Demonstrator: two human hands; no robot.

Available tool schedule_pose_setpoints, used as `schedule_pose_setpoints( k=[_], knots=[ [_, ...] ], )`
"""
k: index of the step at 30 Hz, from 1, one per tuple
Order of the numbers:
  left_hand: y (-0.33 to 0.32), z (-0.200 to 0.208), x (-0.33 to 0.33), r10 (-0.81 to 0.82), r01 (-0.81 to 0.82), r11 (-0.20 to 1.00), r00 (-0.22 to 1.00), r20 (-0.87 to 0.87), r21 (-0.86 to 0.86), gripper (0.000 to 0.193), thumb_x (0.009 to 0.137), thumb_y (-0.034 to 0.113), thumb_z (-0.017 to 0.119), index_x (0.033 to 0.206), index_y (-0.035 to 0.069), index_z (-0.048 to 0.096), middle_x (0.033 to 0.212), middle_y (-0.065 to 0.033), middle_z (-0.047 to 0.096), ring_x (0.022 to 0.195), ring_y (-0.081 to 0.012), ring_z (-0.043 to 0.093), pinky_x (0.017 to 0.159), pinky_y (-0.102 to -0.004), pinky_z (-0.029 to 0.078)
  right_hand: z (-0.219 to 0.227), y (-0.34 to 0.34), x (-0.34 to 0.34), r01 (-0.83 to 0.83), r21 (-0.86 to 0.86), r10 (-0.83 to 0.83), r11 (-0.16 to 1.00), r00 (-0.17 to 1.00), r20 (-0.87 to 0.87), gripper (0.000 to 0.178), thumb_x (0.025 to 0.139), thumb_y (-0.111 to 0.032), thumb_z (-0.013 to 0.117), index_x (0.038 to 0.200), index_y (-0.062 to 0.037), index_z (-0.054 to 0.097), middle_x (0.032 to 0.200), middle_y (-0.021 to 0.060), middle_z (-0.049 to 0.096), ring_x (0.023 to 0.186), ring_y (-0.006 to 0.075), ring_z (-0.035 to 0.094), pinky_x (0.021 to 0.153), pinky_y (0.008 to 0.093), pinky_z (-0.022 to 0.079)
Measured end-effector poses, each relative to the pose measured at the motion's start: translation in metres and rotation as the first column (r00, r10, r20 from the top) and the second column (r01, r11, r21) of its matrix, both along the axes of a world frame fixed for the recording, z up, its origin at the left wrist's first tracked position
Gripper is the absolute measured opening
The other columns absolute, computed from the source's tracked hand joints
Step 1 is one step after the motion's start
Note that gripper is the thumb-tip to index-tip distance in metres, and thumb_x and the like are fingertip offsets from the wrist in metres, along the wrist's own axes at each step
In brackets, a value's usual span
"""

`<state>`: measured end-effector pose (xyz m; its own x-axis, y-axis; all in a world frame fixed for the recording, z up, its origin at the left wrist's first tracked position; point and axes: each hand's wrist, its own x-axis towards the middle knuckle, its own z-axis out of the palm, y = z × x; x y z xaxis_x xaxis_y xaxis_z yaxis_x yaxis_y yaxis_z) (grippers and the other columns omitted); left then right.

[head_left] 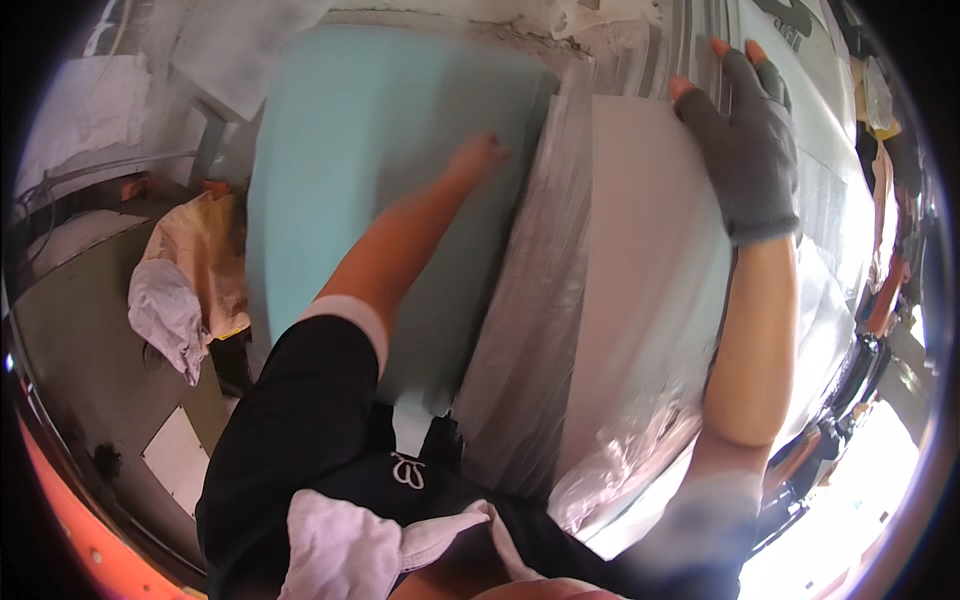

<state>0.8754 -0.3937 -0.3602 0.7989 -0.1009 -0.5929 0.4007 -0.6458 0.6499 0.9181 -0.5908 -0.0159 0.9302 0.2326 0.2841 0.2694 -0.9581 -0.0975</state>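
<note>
My left hand (482, 155) is smeared by motion over a pale blue-green sheet or panel (320, 150), and its fingers cannot be made out. Whether it touches that surface is unclear. My right hand (748, 150) wears a grey fingerless glove. Its bare fingertips are spread, pointing away from me over the far right side of a pale whitish sheet (650, 230). Nothing shows in its grip. Between the two sheets runs a strip of clear, wrinkled plastic film (530, 290); more crumpled film (620, 460) bunches near my body.
At left, a tan and whitish crumpled bag or cloth (190, 270) hangs by a dark grey-green panel (80, 350). An orange edge (90, 540) curves along the lower left. White wrapped material (825, 200) stands beyond my right hand, with blurred clutter (880, 300) at the far right.
</note>
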Motion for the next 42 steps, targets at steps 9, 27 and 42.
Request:
schedule_pose_setpoints(
  k=[9, 27, 42],
  knots=[
    [-0.05, -0.016, 0.052, -0.909, 0.703, 0.357, 0.414, 0.054, 0.615, 0.044, 0.088, 0.03, 0.05, 0.13, 0.014, 0.047, 0.141, -0.0048, 0.037, 0.129, -0.0254, 0.035, 0.103, -0.0503, 0.028, 0.023, 0.004, -0.017, 0.045, 0.084, -0.033, 0.995, 0.989, -0.143, 0.04, 0.08, -0.016, 0.063, 0.117, -0.0026, 0.056, 0.129, 0.0163, 0.046, 0.103, 0.0222, 0.052, 0.085, 0.0308, 0.043],
    [-0.044, -0.026, 0.071, -0.969, 0.678, 0.085, -0.113, 0.218, 0.73, 0.023, 0.082, 0.023, 0.054, 0.104, 0.019, 0.062, 0.108, -0.0003, 0.056, 0.111, -0.0205, 0.049, 0.106, -0.0522, 0.023, 0.036, -0.006, -0.03, 0.209, 0.404, -0.084, 0.891, 0.949, -0.305, 0.042, 0.086, -0.005, 0.056, 0.128, -0.0027, 0.048, 0.127, 0.0069, 0.052, 0.1, 0.0087, 0.051, 0.084, 0.0207, 0.039],
    [-0.017, -0.001, 0.077, -0.995, 0.766, -0.093, -0.096, -0.03, 0.636, 0.015, 0.078, 0.02, 0.06, 0.087, 0.013, 0.069, 0.101, -0.0042, 0.063, 0.106, -0.0214, 0.054, 0.086, -0.0356, 0.045, 0.031, 0.005, -0.022, 0.227, 0.432, -0.071, 0.873, 0.935, -0.348, 0.039, 0.085, -0.004, 0.055, 0.124, -0.0012, 0.051, 0.126, 0.0042, 0.051, 0.088, 0.0082, 0.051, 0.077, 0.0209, 0.04]
  ],
)
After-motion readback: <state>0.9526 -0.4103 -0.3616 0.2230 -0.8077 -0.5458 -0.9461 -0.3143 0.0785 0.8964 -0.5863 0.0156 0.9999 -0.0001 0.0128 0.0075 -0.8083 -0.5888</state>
